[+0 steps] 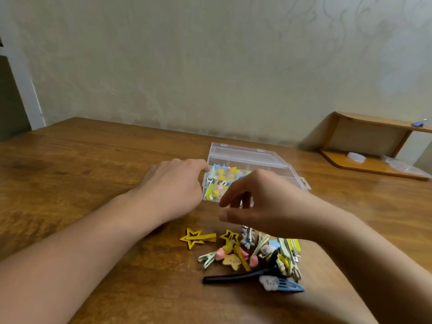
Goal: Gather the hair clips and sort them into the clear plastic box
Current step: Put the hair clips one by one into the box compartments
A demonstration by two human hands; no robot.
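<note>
The pile of hair clips (252, 256) lies on the table (93, 160) directly near of the right hand (264, 202), which hovers above it with fingers loosely spread, nothing held. The clear plastic box (247, 160), lid open, stands just far of both hands. Its left edge is touched by the left hand (173, 183), fingers relaxed. The right hand is judged nearer the pile.

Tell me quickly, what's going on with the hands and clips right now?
Left hand touching the clear plastic box, fingers relaxed. Right hand hovering open, empty. Colourful hair clip pile on wooden table. Nothing blocking.
</note>
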